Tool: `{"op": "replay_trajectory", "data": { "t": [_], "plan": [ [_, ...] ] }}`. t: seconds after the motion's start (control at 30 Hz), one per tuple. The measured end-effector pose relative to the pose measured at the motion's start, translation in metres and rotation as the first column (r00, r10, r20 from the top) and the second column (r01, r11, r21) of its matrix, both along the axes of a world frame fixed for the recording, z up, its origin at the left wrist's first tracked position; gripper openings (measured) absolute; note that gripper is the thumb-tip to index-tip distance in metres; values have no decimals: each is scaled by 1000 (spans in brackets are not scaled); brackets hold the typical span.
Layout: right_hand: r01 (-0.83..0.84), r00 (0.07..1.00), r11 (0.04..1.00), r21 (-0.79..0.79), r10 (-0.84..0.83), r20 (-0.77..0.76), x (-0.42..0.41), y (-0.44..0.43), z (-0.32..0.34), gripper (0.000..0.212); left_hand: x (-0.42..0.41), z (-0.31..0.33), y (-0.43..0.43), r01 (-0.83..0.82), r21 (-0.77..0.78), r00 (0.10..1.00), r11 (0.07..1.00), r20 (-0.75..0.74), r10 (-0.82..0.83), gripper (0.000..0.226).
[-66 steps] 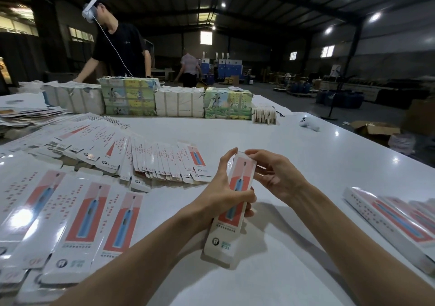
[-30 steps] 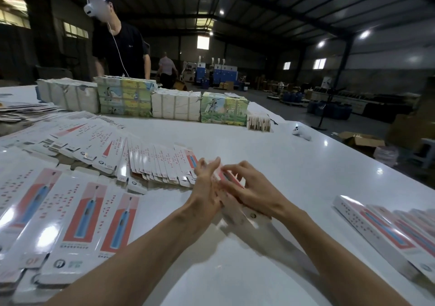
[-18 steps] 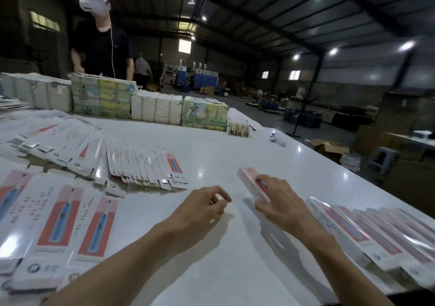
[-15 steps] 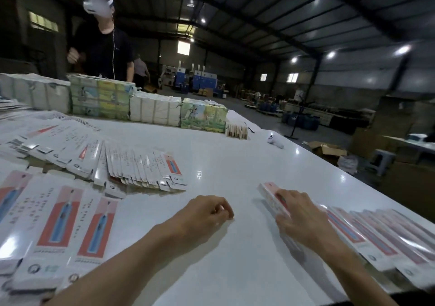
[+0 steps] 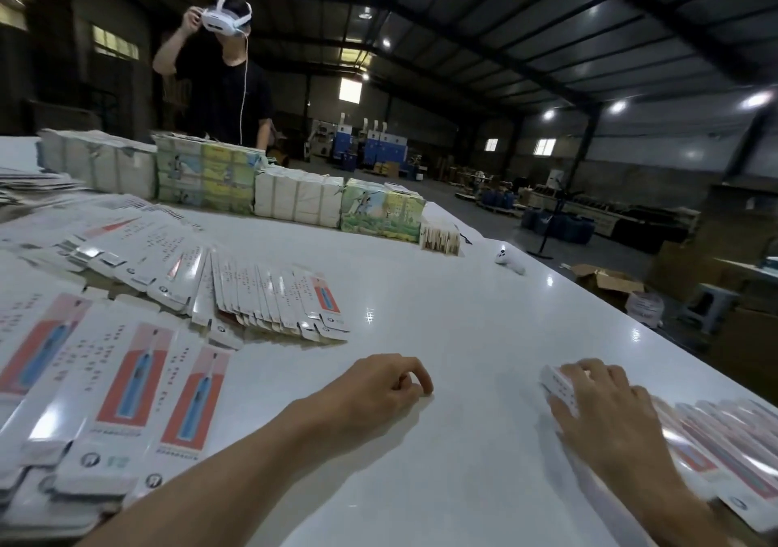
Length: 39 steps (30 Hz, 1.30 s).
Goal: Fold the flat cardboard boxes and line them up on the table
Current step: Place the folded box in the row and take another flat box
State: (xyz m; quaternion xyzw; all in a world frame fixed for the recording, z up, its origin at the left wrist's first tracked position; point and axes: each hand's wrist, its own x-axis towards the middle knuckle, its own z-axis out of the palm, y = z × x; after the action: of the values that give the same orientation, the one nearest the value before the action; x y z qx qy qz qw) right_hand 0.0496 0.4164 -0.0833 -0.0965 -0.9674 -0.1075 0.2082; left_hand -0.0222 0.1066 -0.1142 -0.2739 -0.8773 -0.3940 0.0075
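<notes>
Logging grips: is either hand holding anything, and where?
Left hand holds nothing, loosely curled on the table. Right hand lies over the far end of a folded box, fingers straight on top, pressing rather than gripping.

You face a dim warehouse hall under a dark steel-truss roof (image 5: pixel 505 20) dotted with round ceiling lamps (image 5: pixel 619 106). A bright window (image 5: pixel 350 90) glows in the far wall, with smaller windows (image 5: pixel 544 146) to its right. Blue machines (image 5: pixel 381 144) stand on the grey concrete floor (image 5: pixel 442 193). Your glossy white table (image 5: pixel 463 378) mirrors the lamps. Beside it sit an open carton (image 5: pixel 602 281) and a stool (image 5: pixel 715 300).
</notes>
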Motion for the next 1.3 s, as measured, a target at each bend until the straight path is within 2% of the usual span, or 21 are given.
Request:
{"op": "replay_trajectory", "data": {
  "t": [0.1,0.2,0.3,0.4,0.5,0.6,0.7,0.77,0.87,1.03,1.1,1.2,1.3],
  "plan": [
    [-224,974,954,-201,216,-61,-36,-44,17,38,0,1,0,-37,64,997,997,64,33,19],
    [-305,952,914,-269,296,-74,-76,-91,27,26,-8,13,1,-124,24,989,992,88,121,16],
    [-348,937,893,-287,342,-72,-101,-125,16,28,-27,34,2,-306,-112,952,945,-53,302,20],
    [-381,920,873,-305,391,-28,-108,-137,-11,26,-59,58,-7,-586,-172,803,792,-252,540,30],
    [-430,892,810,-397,449,-51,-114,-128,-23,24,-93,72,-26,-771,-307,636,558,-421,647,43],
    [-467,865,752,-465,497,-64,-118,-120,-25,19,-119,65,-45,-783,-511,593,355,-438,675,72],
    [-493,840,711,-501,539,-62,-122,-116,-25,17,-134,49,-66,-752,-592,576,289,-377,726,93],
    [-499,831,694,-518,553,-60,-126,-115,-24,15,-139,46,-77,-741,-591,586,319,-338,736,94],
    [-505,825,679,-533,561,-67,-130,-114,-25,14,-140,59,-86,-659,-630,643,411,-188,742,77],
    [-506,823,669,-544,564,-73,-131,-112,-27,15,-139,81,-92,-529,-678,645,511,71,761,62],
    [-507,823,662,-553,563,-81,-131,-112,-27,16,-133,85,-98,-523,-641,658,561,114,744,55],
    [-506,821,654,-562,564,-82,-131,-113,-26,16,-119,93,-107,-570,-443,705,692,168,689,42],
    [-513,815,645,-566,573,-86,-132,-112,-26,16,-97,98,-99,-570,-72,753,818,351,556,38]
  ]
}}
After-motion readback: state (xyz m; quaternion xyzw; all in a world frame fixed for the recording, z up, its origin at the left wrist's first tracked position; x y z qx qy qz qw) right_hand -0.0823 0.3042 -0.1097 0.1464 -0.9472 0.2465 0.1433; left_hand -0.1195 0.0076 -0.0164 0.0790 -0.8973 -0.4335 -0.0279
